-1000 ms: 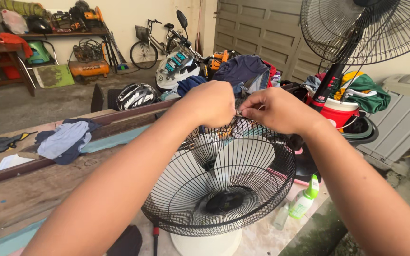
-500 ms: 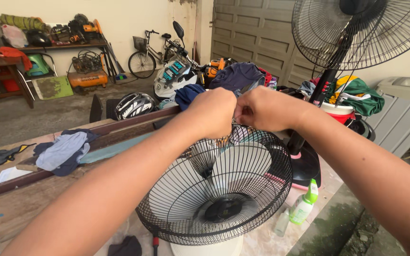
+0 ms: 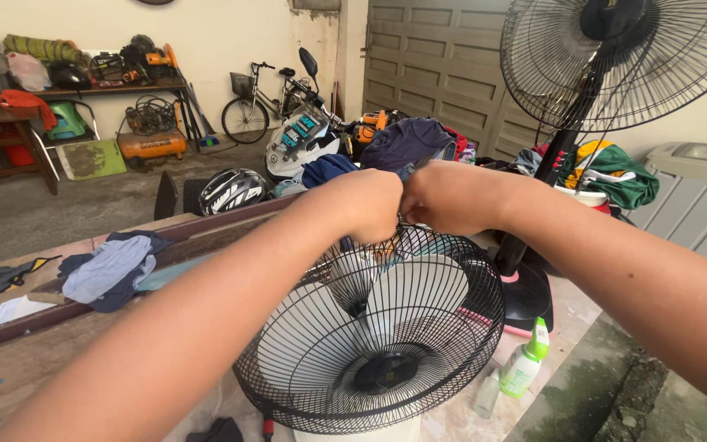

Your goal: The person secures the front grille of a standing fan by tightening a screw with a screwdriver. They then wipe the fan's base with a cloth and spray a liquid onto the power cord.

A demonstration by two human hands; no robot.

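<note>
Gripping the top rim of a black wire fan guard (image 3: 370,344), both hands met knuckle to knuckle above it; the left hand (image 3: 367,205) was curled into a fist, fingers pressed together over the rim, and the right hand (image 3: 445,196) was closed the same way just beside it, touching it; what, if anything, the fingertips pinched besides the wire could not be told, since the backs of the hands hid them. The guard stood tilted on a white base on the worktable (image 3: 10,368), its round black hub low in the middle and pale blades visible through the wires; near its right side stood a green spray bottle (image 3: 527,364) and a smaller clear bottle (image 3: 488,393); behind these a standing fan (image 3: 623,61) rose on a black pole; a grey cloth (image 3: 108,266) lay on the table to the left; farther back were a helmet (image 3: 232,190), a scooter (image 3: 300,139) and a bicycle (image 3: 251,106) against the wall.
</note>
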